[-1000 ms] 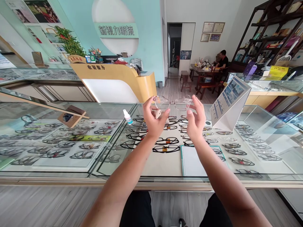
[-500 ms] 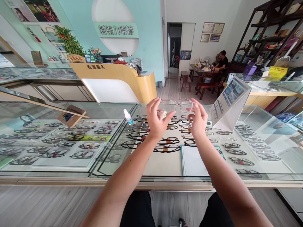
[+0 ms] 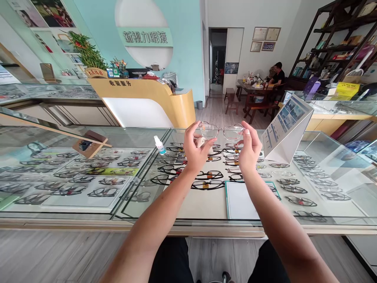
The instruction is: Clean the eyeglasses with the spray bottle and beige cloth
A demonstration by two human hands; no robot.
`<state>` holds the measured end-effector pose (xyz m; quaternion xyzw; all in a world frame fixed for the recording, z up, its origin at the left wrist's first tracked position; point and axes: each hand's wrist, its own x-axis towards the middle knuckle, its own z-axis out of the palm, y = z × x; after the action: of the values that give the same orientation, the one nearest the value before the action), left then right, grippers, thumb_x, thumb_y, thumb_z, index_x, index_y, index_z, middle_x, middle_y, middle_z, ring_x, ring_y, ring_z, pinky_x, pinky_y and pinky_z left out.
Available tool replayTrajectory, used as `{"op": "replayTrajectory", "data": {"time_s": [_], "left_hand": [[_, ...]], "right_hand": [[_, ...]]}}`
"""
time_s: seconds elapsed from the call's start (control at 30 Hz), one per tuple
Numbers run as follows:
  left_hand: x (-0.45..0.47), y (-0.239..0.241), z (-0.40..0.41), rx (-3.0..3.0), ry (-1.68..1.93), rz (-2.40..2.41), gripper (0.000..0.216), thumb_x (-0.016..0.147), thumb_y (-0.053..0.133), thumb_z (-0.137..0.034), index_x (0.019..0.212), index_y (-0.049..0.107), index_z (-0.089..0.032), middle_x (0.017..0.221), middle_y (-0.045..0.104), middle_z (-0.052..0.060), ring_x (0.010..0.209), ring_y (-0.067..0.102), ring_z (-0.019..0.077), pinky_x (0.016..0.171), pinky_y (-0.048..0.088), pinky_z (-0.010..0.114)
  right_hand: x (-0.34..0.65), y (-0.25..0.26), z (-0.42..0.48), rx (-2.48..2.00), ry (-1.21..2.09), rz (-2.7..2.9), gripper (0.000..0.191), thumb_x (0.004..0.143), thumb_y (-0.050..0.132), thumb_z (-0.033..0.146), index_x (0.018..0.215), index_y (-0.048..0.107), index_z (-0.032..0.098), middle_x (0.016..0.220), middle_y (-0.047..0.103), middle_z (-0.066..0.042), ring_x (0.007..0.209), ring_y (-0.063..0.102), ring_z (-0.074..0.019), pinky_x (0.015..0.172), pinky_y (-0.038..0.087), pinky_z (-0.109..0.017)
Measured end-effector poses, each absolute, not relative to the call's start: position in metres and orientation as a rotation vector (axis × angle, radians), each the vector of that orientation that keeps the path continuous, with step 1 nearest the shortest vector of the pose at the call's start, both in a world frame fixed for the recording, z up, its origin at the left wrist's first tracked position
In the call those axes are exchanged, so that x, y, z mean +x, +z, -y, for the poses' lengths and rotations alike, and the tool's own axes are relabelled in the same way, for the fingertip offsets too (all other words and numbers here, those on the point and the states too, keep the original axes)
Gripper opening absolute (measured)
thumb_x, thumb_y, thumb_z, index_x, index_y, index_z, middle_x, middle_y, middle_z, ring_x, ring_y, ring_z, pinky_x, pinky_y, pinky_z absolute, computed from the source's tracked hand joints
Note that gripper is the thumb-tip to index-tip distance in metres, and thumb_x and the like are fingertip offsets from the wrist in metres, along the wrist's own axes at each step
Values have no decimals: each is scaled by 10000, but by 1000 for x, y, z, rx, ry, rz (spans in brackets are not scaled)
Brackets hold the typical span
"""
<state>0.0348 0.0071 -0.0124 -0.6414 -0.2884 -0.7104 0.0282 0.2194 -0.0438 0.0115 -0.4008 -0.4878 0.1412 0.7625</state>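
A pair of clear-lensed eyeglasses [image 3: 221, 129] with a thin frame is held up above the glass counter, lenses facing me. My left hand [image 3: 195, 154] grips its left end between fingers and thumb. A small crumpled whitish cloth [image 3: 200, 141] is also tucked in that hand. My right hand [image 3: 249, 152] pinches the right end of the glasses, fingers closed around the side of the frame. On the counter, left of my hands, stands a small white spray bottle [image 3: 160, 145] with a blue label.
Rows of spectacles lie inside the glass display counter [image 3: 188, 214]. A white-topped tray [image 3: 241, 200] with a teal edge lies below my right forearm. To the right stands a folded display card [image 3: 284, 129], to the left a wooden stand [image 3: 90, 143]. A person [image 3: 277, 74] sits at a far table.
The glasses have turned slightly, so both lenses now face me more squarely. My right hand has shifted a little to the right. The bottle has stayed in place.
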Motion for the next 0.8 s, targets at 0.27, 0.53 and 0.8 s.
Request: {"op": "replayTrajectory", "data": {"time_s": [0.27,0.53,0.8], "left_hand": [[32,-13,-7,-1971,-2209,911,824,947,855,-728,1601,581,-309,1581,713,167,838,647,153,744,559,328],[31,-11,-8,-2047,-2225,985,808,953,876,-697,1600,598,-303,1564,726,160,824,636,141,725,550,314],[33,-14,-10,-2151,-2188,1061,735,979,872,-649,1574,612,-305,1467,770,129,789,663,143,723,554,312]], "right_hand": [[219,13,43,-807,305,1068,424,1116,617,552,1374,867,327,1485,800,-103,1462,701,-343,1237,560,-616],[220,18,47,-811,445,1090,493,1108,590,632,1344,865,298,1426,839,-115,1206,798,-323,1114,614,-566],[216,23,47,-741,557,1044,413,1090,571,558,1151,844,254,1163,904,-108,1065,834,-307,905,628,-470]]}}
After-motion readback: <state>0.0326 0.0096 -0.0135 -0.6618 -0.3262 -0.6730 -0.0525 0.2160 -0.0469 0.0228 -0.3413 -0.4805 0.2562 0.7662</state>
